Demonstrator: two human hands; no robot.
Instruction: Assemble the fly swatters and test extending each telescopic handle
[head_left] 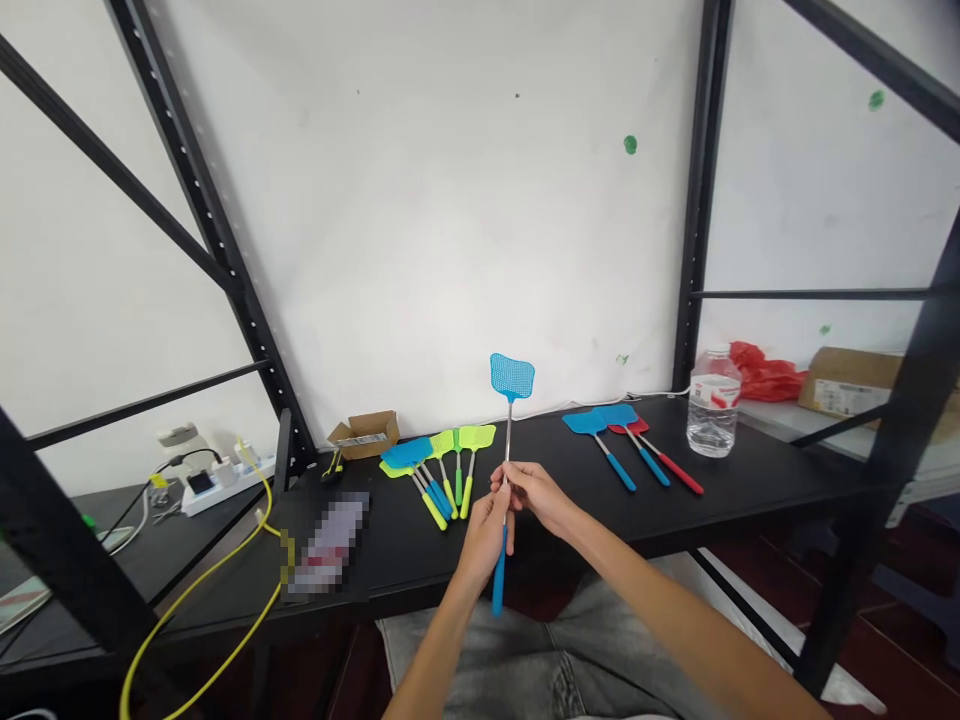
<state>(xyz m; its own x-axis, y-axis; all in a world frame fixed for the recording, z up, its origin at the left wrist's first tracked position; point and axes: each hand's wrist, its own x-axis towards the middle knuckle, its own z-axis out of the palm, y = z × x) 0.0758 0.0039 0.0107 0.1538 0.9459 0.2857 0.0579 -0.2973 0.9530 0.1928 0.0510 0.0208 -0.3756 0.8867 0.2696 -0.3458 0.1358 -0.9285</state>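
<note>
A blue fly swatter (512, 377) stands upright in front of me, its mesh head at the top and its blue handle hanging below my hands. My left hand (486, 528) is closed around the metal rod just above the handle. Slightly higher, my right hand (534, 490) pinches the same rod. To the left on the black table lies a fanned group of several yellow, green and blue swatters (442, 470). Two blue swatters (616, 468) and a red swatter (681, 474) lie on the right.
A water bottle (713, 405) stands at the table's right end. An opened small cardboard box (365, 435) sits at the back left, near a blurred-out item (330, 545). A yellow cable (202, 600) loops over the left edge. Black shelf posts (701, 200) frame both sides.
</note>
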